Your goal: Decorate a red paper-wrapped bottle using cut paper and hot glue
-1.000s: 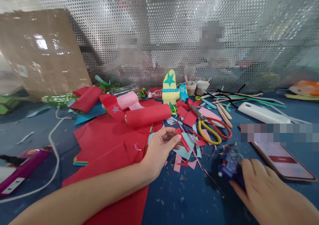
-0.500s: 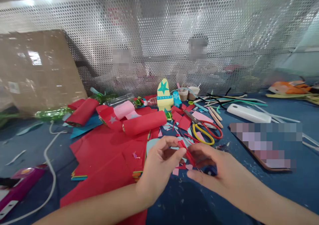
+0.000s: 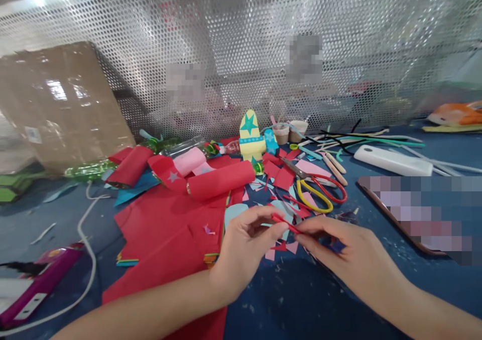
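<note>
A narrow red paper strip point(image 3: 286, 223) is held between my two hands above the table. My left hand point(image 3: 241, 249) pinches its left end between thumb and fingers. At the other end, my right hand point(image 3: 350, 252) grips it with thumb and forefinger pressed together. Something dark blue, partly hidden, lies behind the right fingers. Small pink, red and light blue paper scraps point(image 3: 291, 247) are scattered under the hands. Scissors point(image 3: 315, 203) with one yellow and one red handle loop lie just beyond. Red paper sheets point(image 3: 169, 224) spread out left of my left hand.
A red paper-wrapped tube point(image 3: 222, 180) and a yellow paper rocket point(image 3: 252, 150) with stars stand behind. At right are a white glue gun-like object point(image 3: 393, 160) and a blurred phone point(image 3: 384, 219). A purple power strip point(image 3: 41, 285) sits left; a perforated metal panel point(image 3: 233, 43) rises behind.
My right thumb and forefinger have closed on the strip's right end, where they were apart before. The strip now lies flatter between the hands. The view has shifted slightly.
</note>
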Demonstrator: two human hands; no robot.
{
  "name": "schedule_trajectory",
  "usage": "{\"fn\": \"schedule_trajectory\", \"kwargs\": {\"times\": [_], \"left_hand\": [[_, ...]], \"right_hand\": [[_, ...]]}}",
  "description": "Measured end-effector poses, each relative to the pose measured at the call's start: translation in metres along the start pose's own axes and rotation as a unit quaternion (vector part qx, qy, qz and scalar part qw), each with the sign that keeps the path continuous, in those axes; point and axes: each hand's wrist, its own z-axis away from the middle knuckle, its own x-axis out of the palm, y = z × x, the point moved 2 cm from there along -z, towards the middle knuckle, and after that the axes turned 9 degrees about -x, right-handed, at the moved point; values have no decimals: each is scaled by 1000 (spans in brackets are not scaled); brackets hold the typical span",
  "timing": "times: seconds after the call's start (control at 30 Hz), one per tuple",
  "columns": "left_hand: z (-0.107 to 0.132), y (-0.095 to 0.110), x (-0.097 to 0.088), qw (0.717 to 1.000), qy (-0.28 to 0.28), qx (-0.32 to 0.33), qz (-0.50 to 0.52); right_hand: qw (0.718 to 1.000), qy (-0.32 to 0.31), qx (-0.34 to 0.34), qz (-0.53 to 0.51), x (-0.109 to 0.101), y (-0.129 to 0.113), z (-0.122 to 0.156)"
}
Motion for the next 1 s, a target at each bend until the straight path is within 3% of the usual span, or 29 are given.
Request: {"fn": "schedule_trajectory", "kwargs": {"times": [0.3, 0.53, 0.63, 0.8, 1.0], "left_hand": [[-1, 6, -2, 998, 9, 14, -57], [-9, 11, -10, 977, -35, 130, -163], [-11, 14, -9, 961, -36, 172, -214], [-8, 23, -6, 909, -56, 252, -327], [-4, 26, -6, 873, -101, 308, -365]], "right_hand": [[997, 23, -56, 46, -10, -4, -4], [997, 24, -57, 54, -17, 2, -7], [996, 31, -67, 59, -17, 3, -8], [991, 30, -109, 67, -17, -2, -8], [988, 30, -130, 73, -16, -7, -6]]}}
